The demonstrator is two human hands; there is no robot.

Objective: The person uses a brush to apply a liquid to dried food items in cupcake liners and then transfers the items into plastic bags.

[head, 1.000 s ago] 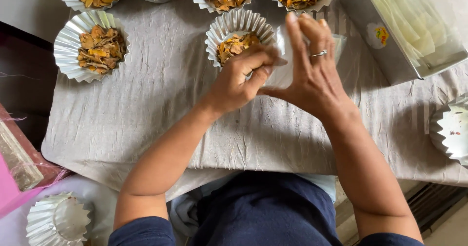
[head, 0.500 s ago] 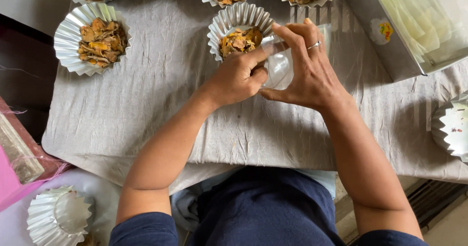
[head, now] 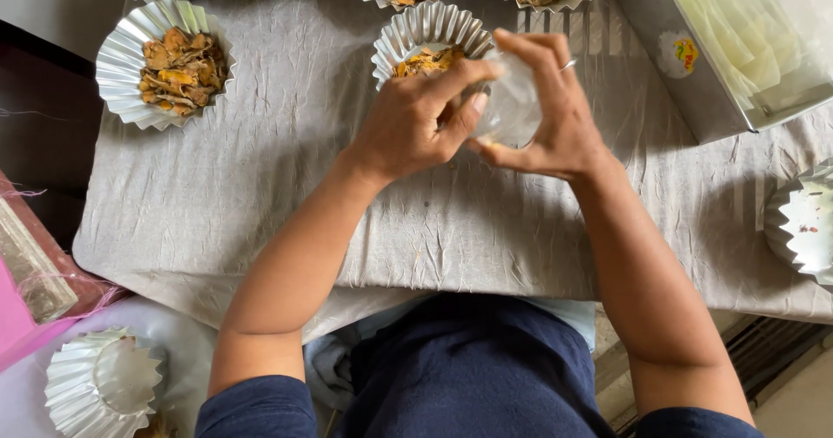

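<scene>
My left hand (head: 415,122) and my right hand (head: 557,108) meet over a grey cloth, just in front of a fluted silver foil cup (head: 427,30) that holds brown and orange dried pieces. Between them they grip a small clear plastic bag (head: 510,108). My right hand, with a ring on one finger, wraps around the bag from the right. The thumb and fingers of my left hand pinch its left edge. What is inside the bag is hard to tell.
Several more filled foil cups (head: 161,62) line the far side of the grey cloth (head: 260,204). A metal box (head: 685,91) of clear bags stands at top right. Empty foil cups lie at right (head: 803,221) and bottom left (head: 100,384). A pink package (head: 22,312) is at left.
Both hands have drawn closer together and slightly toward me, closing more tightly around the clear bag. My right fingers, spread earlier, now curl over it.
</scene>
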